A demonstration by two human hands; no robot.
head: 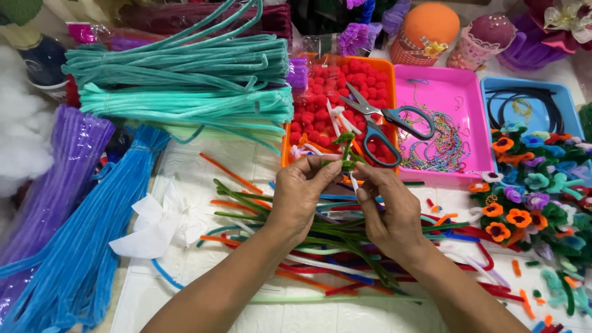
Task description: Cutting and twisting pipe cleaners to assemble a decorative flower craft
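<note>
Above loose pipe cleaners (345,246) mid-table, left hand (299,194), right hand (388,216) pinching green pipe-cleaner piece (345,151); fingers hide its lower end.

Left hand (300,194) and right hand (390,213) meet at centre, fingertips pinching small green pipe-cleaner piece (345,151); white stem (354,182) in right grip. Loose coloured pipe cleaners (320,237) beneath hands on worktop (203,161). Scissors (380,123) at 12 o'clock, across orange tray of red pompoms (320,92) and pink tray (444,92). Teal bundles (185,86) at 10 o'clock. Blue bundle (86,246) at 8 o'clock. Finished flowers (530,191) at 3 o'clock.
</note>
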